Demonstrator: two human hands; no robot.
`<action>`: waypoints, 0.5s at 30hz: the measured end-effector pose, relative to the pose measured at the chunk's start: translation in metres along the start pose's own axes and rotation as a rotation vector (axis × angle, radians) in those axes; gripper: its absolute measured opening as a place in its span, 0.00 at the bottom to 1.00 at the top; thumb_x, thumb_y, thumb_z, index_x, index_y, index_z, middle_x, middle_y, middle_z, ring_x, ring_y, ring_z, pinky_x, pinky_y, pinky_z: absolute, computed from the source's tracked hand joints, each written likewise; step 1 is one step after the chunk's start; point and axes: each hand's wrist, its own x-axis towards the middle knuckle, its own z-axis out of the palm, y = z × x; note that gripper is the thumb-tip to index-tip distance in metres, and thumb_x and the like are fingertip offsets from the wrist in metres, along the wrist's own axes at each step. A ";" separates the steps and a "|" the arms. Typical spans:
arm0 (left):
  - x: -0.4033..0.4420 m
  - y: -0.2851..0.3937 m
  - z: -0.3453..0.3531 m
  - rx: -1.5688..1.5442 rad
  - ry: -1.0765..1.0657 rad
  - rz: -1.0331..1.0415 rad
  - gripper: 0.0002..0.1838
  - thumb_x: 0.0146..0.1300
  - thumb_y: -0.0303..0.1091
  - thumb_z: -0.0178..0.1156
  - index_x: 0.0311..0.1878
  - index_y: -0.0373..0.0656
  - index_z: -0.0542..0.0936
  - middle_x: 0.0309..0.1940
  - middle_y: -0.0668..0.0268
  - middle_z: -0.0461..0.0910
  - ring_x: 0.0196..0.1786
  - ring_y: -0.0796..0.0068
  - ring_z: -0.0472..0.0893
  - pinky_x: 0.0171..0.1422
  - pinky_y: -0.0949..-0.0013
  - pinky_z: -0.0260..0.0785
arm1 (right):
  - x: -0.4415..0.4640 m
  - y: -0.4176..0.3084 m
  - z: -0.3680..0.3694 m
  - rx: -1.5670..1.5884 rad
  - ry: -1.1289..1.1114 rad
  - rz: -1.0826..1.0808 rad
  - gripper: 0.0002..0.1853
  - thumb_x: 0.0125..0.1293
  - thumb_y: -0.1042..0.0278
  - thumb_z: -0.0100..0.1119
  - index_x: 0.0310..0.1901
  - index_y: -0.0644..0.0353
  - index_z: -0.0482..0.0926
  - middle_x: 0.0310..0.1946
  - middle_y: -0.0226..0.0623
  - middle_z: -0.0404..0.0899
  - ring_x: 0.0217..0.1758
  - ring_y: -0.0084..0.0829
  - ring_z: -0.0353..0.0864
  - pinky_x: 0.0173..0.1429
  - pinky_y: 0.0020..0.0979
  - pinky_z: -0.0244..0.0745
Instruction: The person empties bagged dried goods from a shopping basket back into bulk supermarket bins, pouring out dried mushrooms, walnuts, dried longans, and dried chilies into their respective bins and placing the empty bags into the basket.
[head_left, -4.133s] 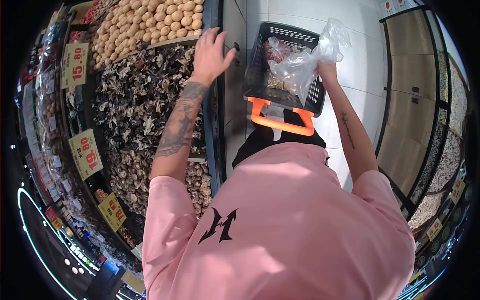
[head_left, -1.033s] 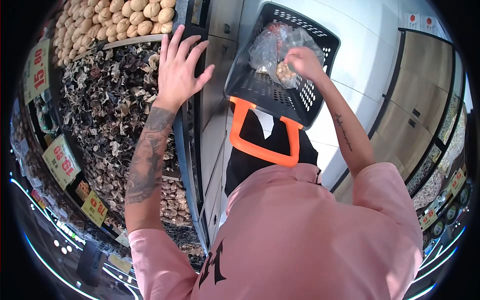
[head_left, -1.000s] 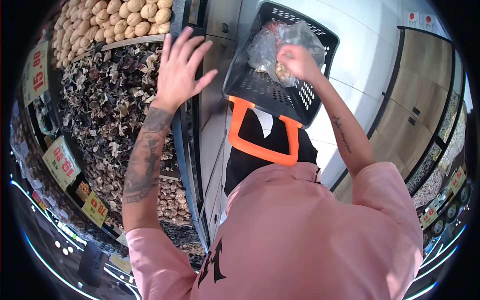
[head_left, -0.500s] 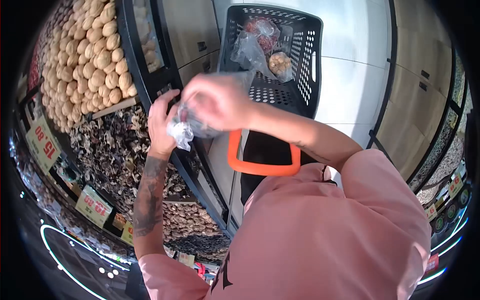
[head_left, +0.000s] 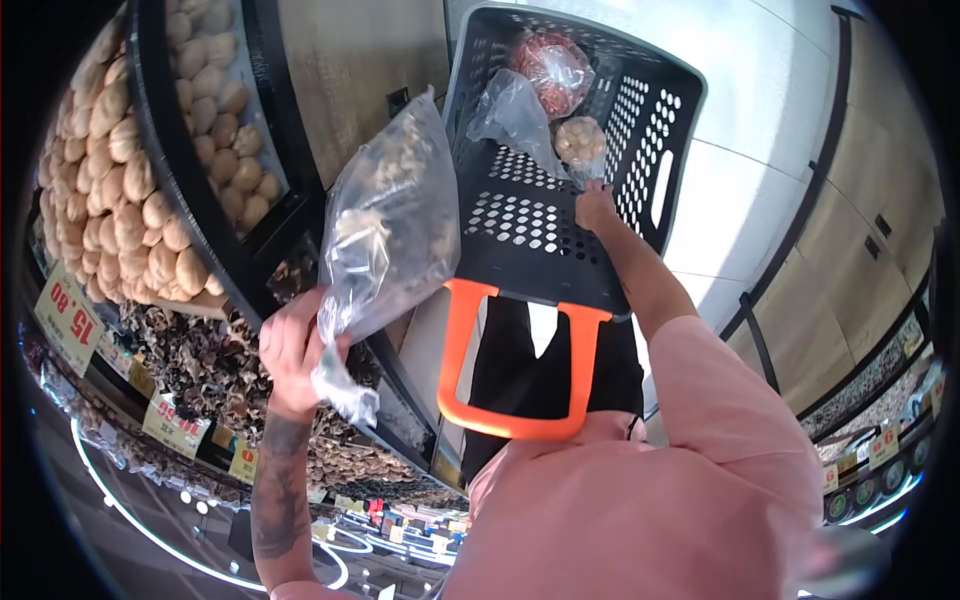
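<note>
My left hand (head_left: 293,345) is closed round the twisted neck of a clear plastic bag (head_left: 395,225). Some pale, crinkled dried pieces show through the plastic, and the bag stands upward from my fist. Down in the dark grey shopping basket (head_left: 675,110), my right hand (head_left: 597,210) has its fingers closed at the gathered end of a small clear bag of round tan pieces (head_left: 580,140). Beside that bag lie a bag of reddish dried goods (head_left: 552,75) and a crumpled clear bag (head_left: 510,110).
An orange basket handle (head_left: 510,425) stands near my body. To the left, a black-framed display holds walnuts (head_left: 120,190) and dark dried fungus (head_left: 210,360), with price cards (head_left: 68,315) along its edge. Wooden cabinets (head_left: 830,270) line the right side beyond the tiled floor (head_left: 750,185).
My right hand has left the bag's neck beside my left hand and moved right into the basket. My left hand now holds the bag upright, lower and further left.
</note>
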 end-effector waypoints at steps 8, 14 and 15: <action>0.007 0.004 -0.004 0.130 -0.134 -0.035 0.19 0.68 0.46 0.52 0.42 0.40 0.83 0.46 0.65 0.80 0.45 0.68 0.80 0.51 0.66 0.65 | 0.078 0.021 0.048 -0.165 -0.006 0.045 0.24 0.70 0.60 0.38 0.63 0.56 0.74 0.75 0.41 0.51 0.78 0.51 0.42 0.74 0.63 0.35; 0.007 0.006 -0.002 0.114 -0.093 -0.043 0.15 0.68 0.43 0.53 0.39 0.39 0.79 0.44 0.63 0.79 0.43 0.65 0.80 0.47 0.64 0.67 | 0.072 0.018 0.018 0.175 0.089 -0.112 0.13 0.58 0.68 0.55 0.42 0.64 0.83 0.49 0.45 0.80 0.55 0.43 0.78 0.60 0.47 0.71; 0.006 0.005 -0.002 0.090 -0.071 -0.044 0.14 0.68 0.42 0.53 0.38 0.39 0.78 0.44 0.63 0.79 0.43 0.64 0.80 0.47 0.63 0.67 | 0.076 0.019 0.023 0.158 0.218 -0.204 0.12 0.55 0.70 0.58 0.39 0.66 0.82 0.40 0.48 0.83 0.43 0.44 0.84 0.49 0.40 0.79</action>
